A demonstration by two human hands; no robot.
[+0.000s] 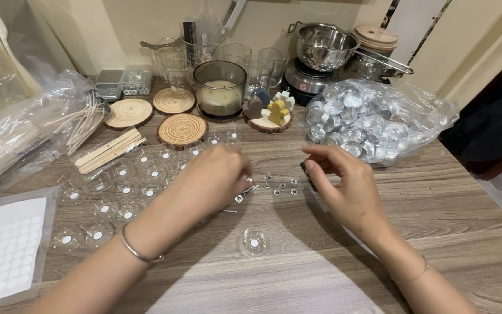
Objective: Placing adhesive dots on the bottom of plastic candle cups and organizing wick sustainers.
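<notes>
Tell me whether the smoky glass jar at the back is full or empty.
Partly full: pale wax shows through the smoky glass jar, well below its rim.

Single head-worn view, looking steeply down, close over wooden table (448,209), facing the wall

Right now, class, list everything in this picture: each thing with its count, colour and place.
clear plastic cups: many, clear with white stickers, left of centre; one apart near the front
wick tabs: several, silver, between the hands
wooden sticks: a bundle, pale, left
wood slices: four, tan, rear
jar candle: one, smoky glass, rear centre
bag of metal cups: one, silver, right
steel pot: one, rear
sticker sheet: one, white, front left
left hand: over the cups
right hand: beside the tabs
</notes>
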